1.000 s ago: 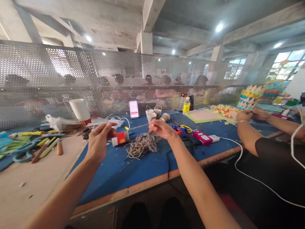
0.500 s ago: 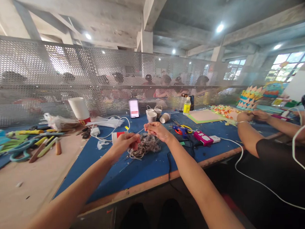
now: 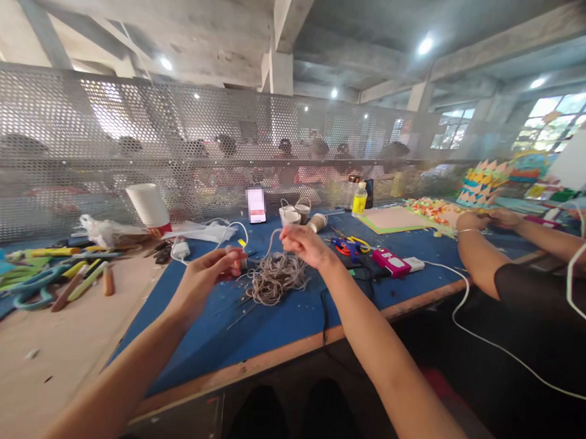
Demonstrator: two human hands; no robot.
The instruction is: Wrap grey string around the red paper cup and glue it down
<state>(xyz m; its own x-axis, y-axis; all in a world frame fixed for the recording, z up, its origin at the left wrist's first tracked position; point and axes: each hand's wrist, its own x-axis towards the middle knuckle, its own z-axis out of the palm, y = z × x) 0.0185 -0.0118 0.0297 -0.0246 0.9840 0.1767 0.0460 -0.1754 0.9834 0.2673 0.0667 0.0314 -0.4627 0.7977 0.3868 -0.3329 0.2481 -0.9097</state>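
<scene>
A tangled pile of brown twine [image 3: 276, 281] lies on the blue table [image 3: 287, 316]. My right hand [image 3: 306, 244] is raised just above and behind the pile, fingers pinched on a strand of twine that runs down to it. My left hand [image 3: 206, 274] hovers left of the pile, fingers curled and pinched near a small red-and-white paper cup that it mostly hides. Whether the strand reaches my left fingers is too fine to make out.
Paper cups [image 3: 293, 216], a yellow bottle [image 3: 358, 201], a blue glue gun [image 3: 344, 246] and a pink device [image 3: 389, 259] lie beyond. Scissors and tools [image 3: 49, 279] clutter the left. A co-worker's arms [image 3: 486, 238] work at the right. A perforated metal screen [image 3: 175, 147] backs the table.
My left hand came in from the left toward the twine pile, then drew back a little leftward. My right hand stayed over the pile and rose slightly, still pinching.
</scene>
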